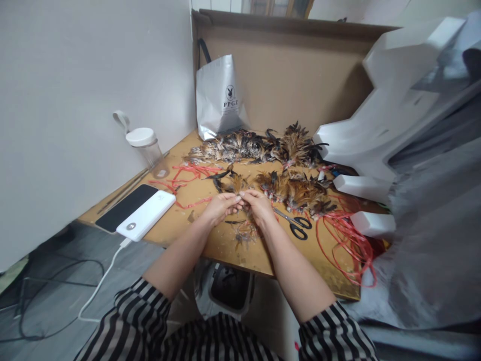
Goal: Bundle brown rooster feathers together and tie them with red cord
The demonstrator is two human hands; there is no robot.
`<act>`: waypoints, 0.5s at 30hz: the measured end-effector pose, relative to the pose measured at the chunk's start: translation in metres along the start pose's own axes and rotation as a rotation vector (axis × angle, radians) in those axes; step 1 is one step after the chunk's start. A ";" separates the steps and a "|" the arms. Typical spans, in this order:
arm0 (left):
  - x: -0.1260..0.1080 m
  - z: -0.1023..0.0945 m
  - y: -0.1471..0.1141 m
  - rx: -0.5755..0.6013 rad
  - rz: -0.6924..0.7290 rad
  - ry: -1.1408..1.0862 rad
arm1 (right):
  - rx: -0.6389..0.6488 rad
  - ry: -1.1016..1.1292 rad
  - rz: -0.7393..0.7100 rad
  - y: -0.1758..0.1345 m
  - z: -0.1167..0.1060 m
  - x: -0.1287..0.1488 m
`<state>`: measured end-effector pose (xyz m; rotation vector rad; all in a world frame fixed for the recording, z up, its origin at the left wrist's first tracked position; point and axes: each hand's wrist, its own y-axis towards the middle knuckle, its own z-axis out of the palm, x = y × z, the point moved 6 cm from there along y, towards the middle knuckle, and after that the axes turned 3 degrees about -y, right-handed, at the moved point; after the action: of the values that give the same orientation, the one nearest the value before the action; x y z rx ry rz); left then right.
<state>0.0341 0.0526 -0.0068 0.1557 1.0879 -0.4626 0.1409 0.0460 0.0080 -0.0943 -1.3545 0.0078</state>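
Brown feather tuft [239, 184] pinched between the meeting fingertips of the left hand [224, 206] and right hand [258, 204], held over the middle of a tan tabletop [225, 246], black-handled scissors [297, 225] laid just right, red twine [347, 240] heaped farther right, feather bunches [248, 145] lined along the far side.

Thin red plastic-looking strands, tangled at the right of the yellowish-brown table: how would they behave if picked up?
These red strands would probably be floppy, since they bend into loose loops on the table. They look light for the tangle's size, with gaps between them. Pulling one might drag others, because they cross.
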 end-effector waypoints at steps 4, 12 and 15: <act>-0.002 0.000 0.001 0.016 0.020 -0.065 | 0.017 -0.034 -0.053 -0.001 0.002 0.005; -0.008 -0.009 0.003 -0.062 0.042 -0.345 | -0.078 -0.636 -0.529 -0.018 0.010 0.036; -0.006 -0.008 0.002 -0.056 0.021 -0.346 | -0.076 -0.922 -0.652 -0.027 0.018 0.042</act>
<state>0.0263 0.0591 -0.0054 0.0354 0.7576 -0.4216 0.1312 0.0226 0.0551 0.3324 -2.2501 -0.6139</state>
